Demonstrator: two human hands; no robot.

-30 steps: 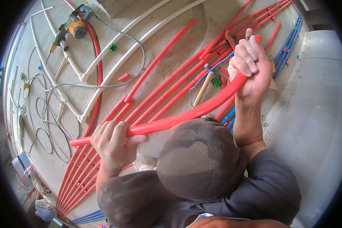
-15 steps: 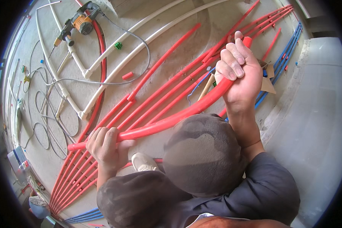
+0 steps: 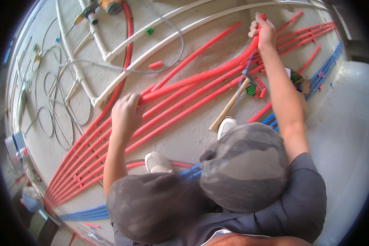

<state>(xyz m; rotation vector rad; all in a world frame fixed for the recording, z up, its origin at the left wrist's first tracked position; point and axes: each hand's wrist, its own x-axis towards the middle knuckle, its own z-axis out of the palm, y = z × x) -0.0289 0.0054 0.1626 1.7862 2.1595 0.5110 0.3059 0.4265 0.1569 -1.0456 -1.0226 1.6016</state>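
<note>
A thick red pipe point(image 3: 192, 82) stretches between my two hands, its right part bent upward. My right hand point(image 3: 265, 32) is wrapped round its raised far end. Near the pipe's other end, my left hand point(image 3: 126, 108) is closed on it, the fingertips partly hidden. The held pipe lies over or just above a row of long red pipes point(image 3: 180, 114) fixed along the floor; contact between them is hard to tell. A loose straight red pipe point(image 3: 201, 55) sits just beyond it.
A wooden-handled hammer point(image 3: 230, 105) lies by my shoe, with green fittings point(image 3: 251, 90) beside it. White pipes point(image 3: 147, 61), a grey cable point(image 3: 151, 70) and a power tool point(image 3: 110, 5) are farther off. Blue pipes point(image 3: 324, 65) run along the right; a wall point(image 3: 344, 143) stands there.
Both hands have moved away from my body with the red pipe, down toward the floor pipes. My bent knees have shifted, and the hammer has come into fuller view.
</note>
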